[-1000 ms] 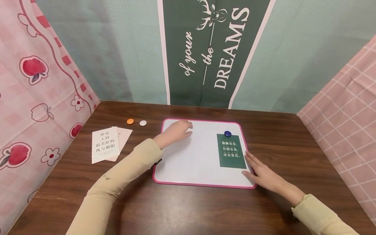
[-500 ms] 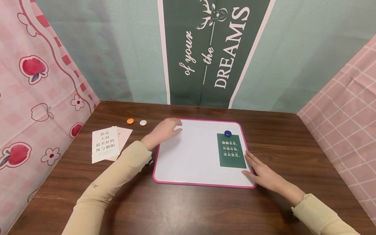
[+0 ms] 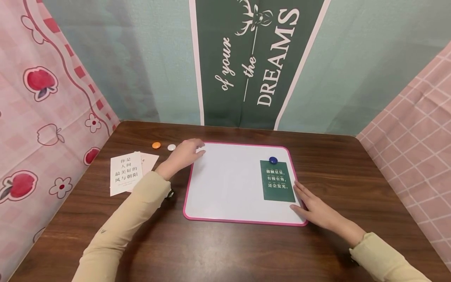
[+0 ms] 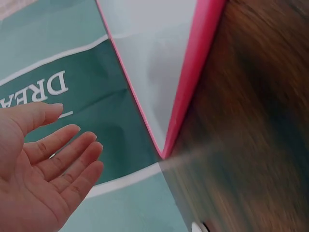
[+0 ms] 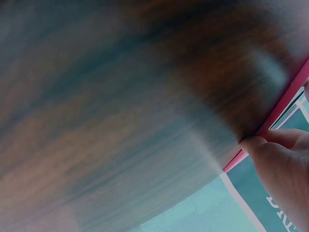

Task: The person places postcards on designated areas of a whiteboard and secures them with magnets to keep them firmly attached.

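A whiteboard [image 3: 225, 184] with a pink frame lies on the wooden table. Near its far left corner, my left hand [image 3: 183, 154] hangs with nothing in its grasp. The left wrist view shows that hand's palm [image 4: 34, 193] and its loosely spread fingers. Along the board's right edge rests my right hand [image 3: 317, 209], fingers fairly straight and thumb over the board; the right wrist view has its fingertips at the pink frame [image 5: 285, 99]. A green card [image 3: 278, 194] with white writing lies on the board's right part. At the card's top edge sits a round blue magnet [image 3: 273, 160].
Left of the board, a white card [image 3: 125, 168] with writing overlaps a pale pink card [image 3: 150, 159]. Behind them on the table [image 3: 197, 250] are an orange round magnet [image 3: 156, 145] and a white one [image 3: 171, 147], the latter close to my left hand. Curtains surround the table.
My left hand has moved left across the board, from its upper middle to the far left corner, nearer the white magnet. My right hand, the green card and the blue magnet have stayed put.
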`<move>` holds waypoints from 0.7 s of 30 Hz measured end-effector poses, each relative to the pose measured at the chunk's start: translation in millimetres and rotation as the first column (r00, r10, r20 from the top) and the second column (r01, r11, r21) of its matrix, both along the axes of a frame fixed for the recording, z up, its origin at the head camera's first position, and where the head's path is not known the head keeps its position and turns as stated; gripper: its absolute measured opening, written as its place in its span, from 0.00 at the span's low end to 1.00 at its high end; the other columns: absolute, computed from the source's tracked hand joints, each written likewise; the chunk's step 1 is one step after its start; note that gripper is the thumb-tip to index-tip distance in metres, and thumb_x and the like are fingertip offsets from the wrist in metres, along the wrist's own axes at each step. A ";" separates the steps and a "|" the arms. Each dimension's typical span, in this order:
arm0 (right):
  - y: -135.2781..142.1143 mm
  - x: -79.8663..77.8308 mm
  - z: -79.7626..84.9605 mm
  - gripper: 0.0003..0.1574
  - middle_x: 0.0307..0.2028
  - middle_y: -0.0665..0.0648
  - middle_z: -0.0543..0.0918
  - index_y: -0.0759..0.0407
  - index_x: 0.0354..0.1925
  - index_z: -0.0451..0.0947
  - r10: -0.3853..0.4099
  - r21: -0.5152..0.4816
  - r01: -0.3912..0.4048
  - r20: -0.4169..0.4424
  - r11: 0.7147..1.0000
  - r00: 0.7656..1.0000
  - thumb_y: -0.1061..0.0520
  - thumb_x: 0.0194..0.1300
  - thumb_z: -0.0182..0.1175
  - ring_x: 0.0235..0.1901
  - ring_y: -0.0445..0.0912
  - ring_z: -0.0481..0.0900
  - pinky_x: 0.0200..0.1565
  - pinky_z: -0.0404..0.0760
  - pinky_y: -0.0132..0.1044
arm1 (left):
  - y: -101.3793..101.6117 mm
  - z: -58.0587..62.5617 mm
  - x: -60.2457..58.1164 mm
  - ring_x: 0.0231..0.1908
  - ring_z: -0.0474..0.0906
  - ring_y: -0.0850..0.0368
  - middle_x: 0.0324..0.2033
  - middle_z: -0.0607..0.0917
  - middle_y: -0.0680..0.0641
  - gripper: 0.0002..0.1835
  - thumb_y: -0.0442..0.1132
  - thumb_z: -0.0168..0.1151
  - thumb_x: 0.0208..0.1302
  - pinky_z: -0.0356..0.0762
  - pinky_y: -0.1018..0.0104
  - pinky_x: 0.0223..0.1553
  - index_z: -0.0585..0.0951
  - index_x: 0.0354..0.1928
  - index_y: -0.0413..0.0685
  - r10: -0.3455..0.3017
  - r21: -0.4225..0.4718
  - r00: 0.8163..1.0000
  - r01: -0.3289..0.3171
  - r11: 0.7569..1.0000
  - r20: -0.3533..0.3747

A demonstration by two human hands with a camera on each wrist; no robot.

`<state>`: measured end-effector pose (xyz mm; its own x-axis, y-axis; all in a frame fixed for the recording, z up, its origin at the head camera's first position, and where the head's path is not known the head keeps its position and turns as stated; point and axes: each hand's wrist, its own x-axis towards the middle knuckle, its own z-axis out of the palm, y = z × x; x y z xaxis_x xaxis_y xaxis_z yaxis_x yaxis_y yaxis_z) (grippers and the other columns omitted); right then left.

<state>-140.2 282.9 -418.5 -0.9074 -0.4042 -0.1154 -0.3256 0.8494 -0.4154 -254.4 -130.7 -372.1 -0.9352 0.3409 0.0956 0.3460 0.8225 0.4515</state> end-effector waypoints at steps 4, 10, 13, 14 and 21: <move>0.0 -0.1 0.1 0.51 0.67 0.68 0.51 0.70 0.66 0.52 0.002 0.001 -0.002 -0.001 1.000 1.000 0.38 0.60 0.55 0.63 0.64 0.55 0.56 0.62 0.58 | -11.6 -0.2 0.0 0.40 0.76 0.49 0.41 0.81 0.40 0.16 0.39 0.58 0.61 0.75 0.56 0.43 0.77 0.48 0.37 0.025 0.035 1.000 -0.025 0.999 0.010; 0.5 -0.3 -0.6 0.50 0.67 0.68 0.51 0.70 0.66 0.52 0.006 0.002 -0.006 -0.008 1.000 1.000 0.39 0.60 0.55 0.63 0.64 0.56 0.56 0.62 0.58 | -26.9 2.5 0.9 0.45 0.76 0.47 0.43 0.80 0.40 0.15 0.39 0.57 0.62 0.73 0.52 0.47 0.77 0.48 0.37 0.057 0.084 0.998 -0.057 0.995 0.011; 0.6 -0.4 -0.9 0.50 0.67 0.68 0.51 0.70 0.66 0.52 0.006 0.004 -0.006 -0.010 1.000 1.000 0.38 0.60 0.55 0.63 0.64 0.56 0.56 0.62 0.58 | -33.6 3.7 1.9 0.46 0.76 0.46 0.45 0.80 0.39 0.16 0.39 0.57 0.62 0.73 0.52 0.47 0.76 0.49 0.36 0.072 0.103 0.997 -0.072 0.992 0.008; 0.6 -0.4 -0.9 0.50 0.67 0.68 0.52 0.70 0.66 0.53 0.006 0.004 -0.006 -0.010 1.000 1.000 0.38 0.60 0.55 0.63 0.64 0.56 0.56 0.62 0.58 | -35.8 3.8 2.0 0.46 0.75 0.46 0.45 0.79 0.39 0.17 0.39 0.57 0.62 0.73 0.52 0.47 0.76 0.49 0.36 0.077 0.109 0.997 -0.077 0.991 0.007; 0.1 -0.2 -1.1 0.50 0.67 0.68 0.52 0.70 0.66 0.53 0.004 0.005 -0.004 -0.010 1.000 1.000 0.38 0.60 0.55 0.63 0.64 0.56 0.56 0.62 0.57 | -53.9 4.3 4.2 0.49 0.73 0.43 0.47 0.78 0.37 0.19 0.41 0.55 0.63 0.70 0.50 0.50 0.74 0.51 0.35 0.119 0.125 0.993 -0.119 0.985 0.012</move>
<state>-140.5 283.0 -419.6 -0.9070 -0.4071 -0.1080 -0.3330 0.8502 -0.4079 -250.3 -184.6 -367.8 -0.9690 0.2127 0.1261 0.2466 0.7945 0.5549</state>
